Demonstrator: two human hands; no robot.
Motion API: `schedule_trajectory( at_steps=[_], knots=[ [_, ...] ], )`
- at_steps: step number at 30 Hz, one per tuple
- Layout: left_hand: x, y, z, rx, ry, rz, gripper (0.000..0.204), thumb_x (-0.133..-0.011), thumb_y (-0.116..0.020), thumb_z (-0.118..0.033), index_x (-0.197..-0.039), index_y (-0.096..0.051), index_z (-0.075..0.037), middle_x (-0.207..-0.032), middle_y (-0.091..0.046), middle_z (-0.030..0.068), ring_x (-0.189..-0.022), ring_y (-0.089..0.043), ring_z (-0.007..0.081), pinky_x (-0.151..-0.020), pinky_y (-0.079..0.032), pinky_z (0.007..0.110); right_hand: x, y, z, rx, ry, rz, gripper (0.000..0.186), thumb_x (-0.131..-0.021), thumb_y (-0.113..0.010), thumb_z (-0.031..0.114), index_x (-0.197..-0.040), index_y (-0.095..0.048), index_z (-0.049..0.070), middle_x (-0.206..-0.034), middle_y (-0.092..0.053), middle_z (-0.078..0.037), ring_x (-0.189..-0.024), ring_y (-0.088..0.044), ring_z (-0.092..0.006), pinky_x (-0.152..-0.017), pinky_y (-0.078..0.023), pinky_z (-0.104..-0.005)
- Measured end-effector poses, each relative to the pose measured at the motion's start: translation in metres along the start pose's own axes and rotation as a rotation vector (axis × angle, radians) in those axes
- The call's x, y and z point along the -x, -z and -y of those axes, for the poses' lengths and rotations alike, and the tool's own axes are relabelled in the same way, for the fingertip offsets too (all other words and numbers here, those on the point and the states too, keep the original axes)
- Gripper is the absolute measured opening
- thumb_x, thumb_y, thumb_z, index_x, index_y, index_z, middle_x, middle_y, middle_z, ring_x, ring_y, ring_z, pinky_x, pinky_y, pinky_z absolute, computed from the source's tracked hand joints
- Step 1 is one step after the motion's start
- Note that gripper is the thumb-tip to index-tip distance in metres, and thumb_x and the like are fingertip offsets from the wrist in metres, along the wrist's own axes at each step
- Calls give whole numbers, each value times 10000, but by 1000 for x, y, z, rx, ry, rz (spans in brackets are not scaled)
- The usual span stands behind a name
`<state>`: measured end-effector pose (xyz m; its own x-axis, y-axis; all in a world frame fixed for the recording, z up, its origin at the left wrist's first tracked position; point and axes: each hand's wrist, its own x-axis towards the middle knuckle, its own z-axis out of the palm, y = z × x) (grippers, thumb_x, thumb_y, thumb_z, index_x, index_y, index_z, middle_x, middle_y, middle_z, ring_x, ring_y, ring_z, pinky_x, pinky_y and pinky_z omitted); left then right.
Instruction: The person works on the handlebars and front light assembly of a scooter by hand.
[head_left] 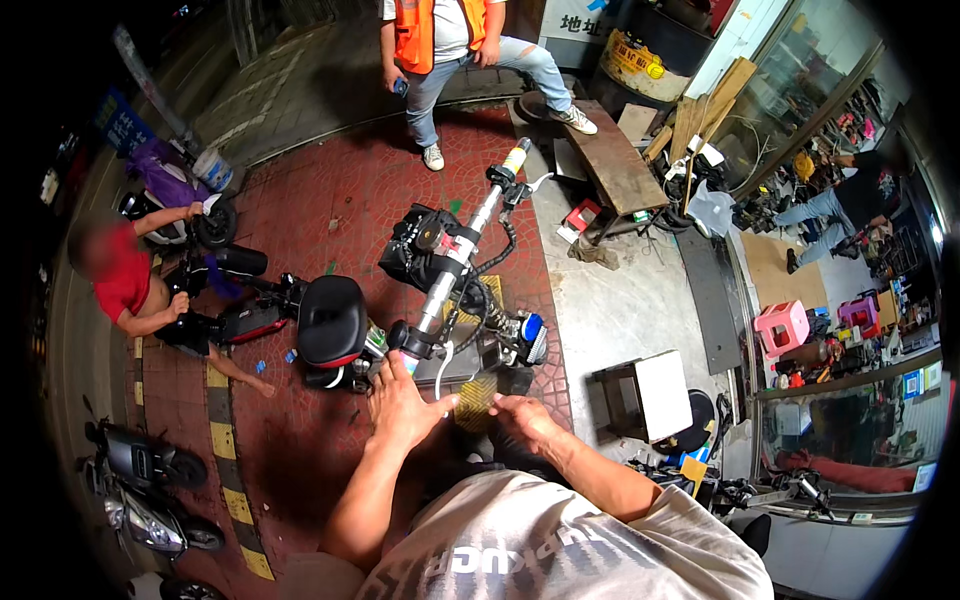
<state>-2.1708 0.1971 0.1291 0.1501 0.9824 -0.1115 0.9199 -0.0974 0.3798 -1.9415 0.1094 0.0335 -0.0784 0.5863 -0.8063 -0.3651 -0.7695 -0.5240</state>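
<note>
A silver handlebar (437, 300) of an electric scooter slants away in front of me. At its near end, my left hand (398, 408) rests its fingertips by the grip (408, 364), thumb spread out to the side. My right hand (530, 422) is to the right and apart from the bar, its fingers curled together in a pinch; whatever lies between them is too small to tell. Beyond it are a blue-rimmed round lamp (532, 327) and loose black cables. A black box-like part (408, 250) sits left of the bar, and a black seat (333, 320) stands farther left.
A person in an orange vest (414, 35) stands ahead, one foot on a wooden bench (615, 155). At left, a person in red (125, 290) is on a scooter. A white-topped box (662, 397) stands right. Parked scooters (145, 480) are lower left; another person is inside the shop.
</note>
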Motion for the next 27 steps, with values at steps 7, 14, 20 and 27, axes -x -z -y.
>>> schedule_trajectory(
  at_steps=[7,14,20,27],
  knots=[
    [-24,-12,48,447,83,20,598,-935,-763,-397,-1347,-645,20,-1092,-735,299,-1042,-715,457,-896,-561,536,18,-3,7,4,7,-11,335,-1053,-649,406,-904,-709,111,-610,-454,73,-441,-286,-66,-412,-176,-289],
    [-9,1,-1,41,94,119,1101,-728,-916,-472,-1519,-365,61,-1427,-551,298,-1275,-601,455,-1046,-515,528,24,3,4,-44,18,-20,327,-1050,-656,391,-888,-715,113,-642,-479,79,-446,-286,-51,-408,-180,-273],
    [-16,-14,16,78,47,-9,744,-831,-844,-344,-1410,-548,18,-1207,-709,274,-1076,-698,461,-932,-543,542,16,6,-3,-55,5,-30,323,-1048,-662,383,-886,-717,108,-641,-484,78,-445,-296,-46,-405,-185,-259],
    [-13,-10,18,79,32,25,825,-855,-814,-486,-1429,-518,27,-1245,-685,280,-1109,-678,465,-942,-530,558,18,0,-2,-46,32,0,327,-1046,-666,376,-883,-718,98,-642,-501,66,-439,-312,-54,-399,-193,-263]
  ],
)
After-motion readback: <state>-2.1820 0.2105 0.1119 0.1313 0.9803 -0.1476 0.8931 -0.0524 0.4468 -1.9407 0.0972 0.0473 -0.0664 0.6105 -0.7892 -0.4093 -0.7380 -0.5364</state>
